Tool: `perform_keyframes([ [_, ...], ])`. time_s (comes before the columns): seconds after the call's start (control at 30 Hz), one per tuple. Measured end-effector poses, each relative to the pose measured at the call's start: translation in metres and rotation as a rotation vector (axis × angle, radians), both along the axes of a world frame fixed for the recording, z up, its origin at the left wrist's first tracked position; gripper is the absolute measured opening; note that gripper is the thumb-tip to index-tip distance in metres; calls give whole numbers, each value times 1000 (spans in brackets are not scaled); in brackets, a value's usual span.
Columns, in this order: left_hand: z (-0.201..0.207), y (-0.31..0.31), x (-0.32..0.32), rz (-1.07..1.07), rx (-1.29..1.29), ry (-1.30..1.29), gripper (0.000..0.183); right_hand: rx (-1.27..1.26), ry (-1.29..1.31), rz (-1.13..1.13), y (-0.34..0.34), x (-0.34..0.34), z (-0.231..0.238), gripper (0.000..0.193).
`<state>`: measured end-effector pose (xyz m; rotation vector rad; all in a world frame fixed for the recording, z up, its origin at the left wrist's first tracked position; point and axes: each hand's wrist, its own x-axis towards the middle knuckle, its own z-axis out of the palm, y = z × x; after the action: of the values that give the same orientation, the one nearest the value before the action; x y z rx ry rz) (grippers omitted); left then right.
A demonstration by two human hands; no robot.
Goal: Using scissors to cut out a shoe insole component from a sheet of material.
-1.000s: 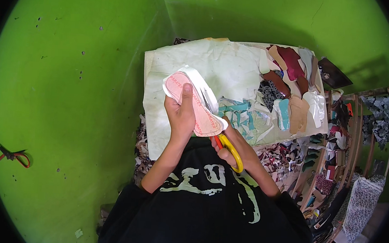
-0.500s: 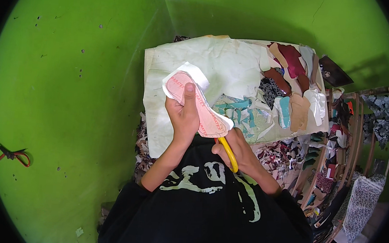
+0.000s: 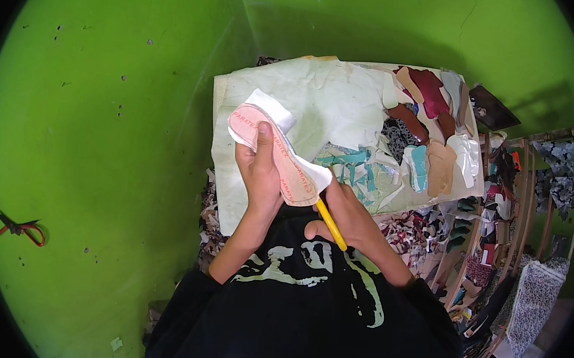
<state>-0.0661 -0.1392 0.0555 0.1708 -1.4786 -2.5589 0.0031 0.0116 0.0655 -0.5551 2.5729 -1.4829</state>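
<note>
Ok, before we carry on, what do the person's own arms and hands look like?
The left hand and right hand are bare, with no glove, ring or watch visible. Black sleeves stop around the elbows, part of a black top with a pale front print.

Pale tabletop (image 3: 293, 86), teal scraps (image 3: 349, 159), maroon piece (image 3: 430, 93)

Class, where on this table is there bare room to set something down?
Free: the pale sheet between the pink piece and coloured scraps, above the teal offcuts; a narrow strip left of the left hand. Crowded: where scraps and offcuts lie.
</note>
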Motion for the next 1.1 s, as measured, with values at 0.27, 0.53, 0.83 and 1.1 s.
perform_keyframes([
  [0.27,-3,1,5,-78,-97,5,33,-104,-56,-3,0,-5,-11,83],
  [0.53,8,4,10,-147,-15,-13,31,-114,79,19,-1,-15,-5,86],
  [0.83,2,2,9,-183,6,-44,30,-125,-117,24,4,-19,-2,87],
  [1.1,-4,-4,8,-256,-13,-58,26,-243,-235,8,8,-16,0,61],
])
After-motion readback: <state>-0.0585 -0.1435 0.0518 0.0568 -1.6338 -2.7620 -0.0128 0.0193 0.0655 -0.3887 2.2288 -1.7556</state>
